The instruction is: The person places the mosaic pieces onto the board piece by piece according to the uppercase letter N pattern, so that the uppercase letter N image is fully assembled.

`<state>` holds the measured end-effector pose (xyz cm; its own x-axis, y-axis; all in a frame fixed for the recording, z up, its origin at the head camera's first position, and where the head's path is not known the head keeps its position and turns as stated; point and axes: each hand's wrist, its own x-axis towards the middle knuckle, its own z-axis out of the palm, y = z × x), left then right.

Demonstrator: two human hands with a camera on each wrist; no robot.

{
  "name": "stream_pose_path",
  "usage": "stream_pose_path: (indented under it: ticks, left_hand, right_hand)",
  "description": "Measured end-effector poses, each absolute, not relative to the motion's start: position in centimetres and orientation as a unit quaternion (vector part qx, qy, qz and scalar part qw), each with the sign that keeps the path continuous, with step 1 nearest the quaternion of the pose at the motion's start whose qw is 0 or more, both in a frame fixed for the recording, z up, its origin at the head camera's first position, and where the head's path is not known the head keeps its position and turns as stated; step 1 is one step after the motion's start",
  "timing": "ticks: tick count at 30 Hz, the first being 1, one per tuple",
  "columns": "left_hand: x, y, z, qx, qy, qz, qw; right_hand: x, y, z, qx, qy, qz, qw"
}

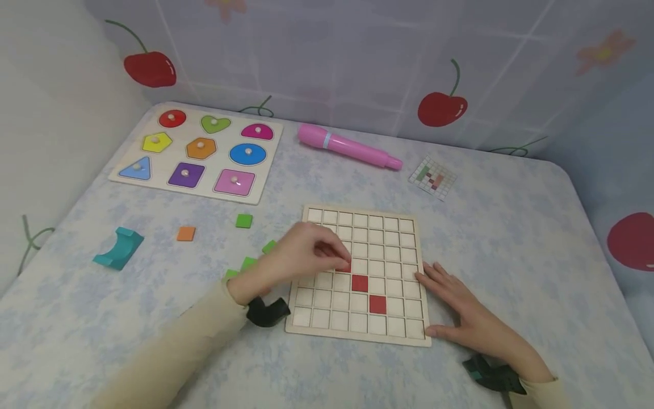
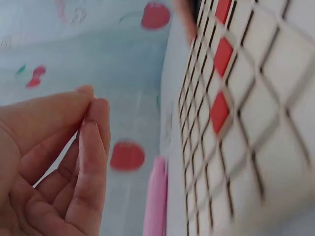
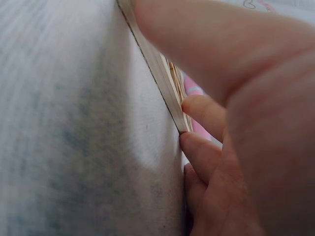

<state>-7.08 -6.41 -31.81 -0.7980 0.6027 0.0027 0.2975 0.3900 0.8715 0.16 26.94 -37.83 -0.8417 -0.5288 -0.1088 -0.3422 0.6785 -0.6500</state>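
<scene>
Blue-mottled white tabletop [image 1: 511, 238], cherry-print backdrop [image 1: 357, 62] behind; wooden grid board [image 1: 378, 268] lying flat.

In head view, left hand [image 1: 296, 257] covered several grid board [image 1: 393, 252] cells, part of one red tile [image 1: 344, 267]. Card [image 1: 433, 178] pattern too small to read. Left-wrist view cut the board off at right. Right-wrist: right hand [image 1: 467, 319] mostly hid pink tube [image 1: 357, 149]; desk [image 3: 64, 123] blurred.
</scene>
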Motion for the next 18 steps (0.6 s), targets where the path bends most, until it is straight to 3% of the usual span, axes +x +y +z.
stream_pose_path:
  ticks: [4, 9, 18]
  left_hand:
    - [-7.4, -11.7, -31.5, 0.204, 0.83, 0.499, 0.142]
    - [-6.8, -17.9, -32.6, 0.136, 0.85, 0.483, 0.162]
    - [-6.3, -23.2, -36.2, 0.172, 0.871, 0.423, 0.181]
  right_hand:
    - [0.2, 27.1, -37.9, -0.24, 0.904, -0.322, 0.149]
    - [0.2, 27.3, -37.8, -0.254, 0.904, -0.318, 0.135]
    - [0.1, 27.2, -38.1, -0.259, 0.901, -0.324, 0.128]
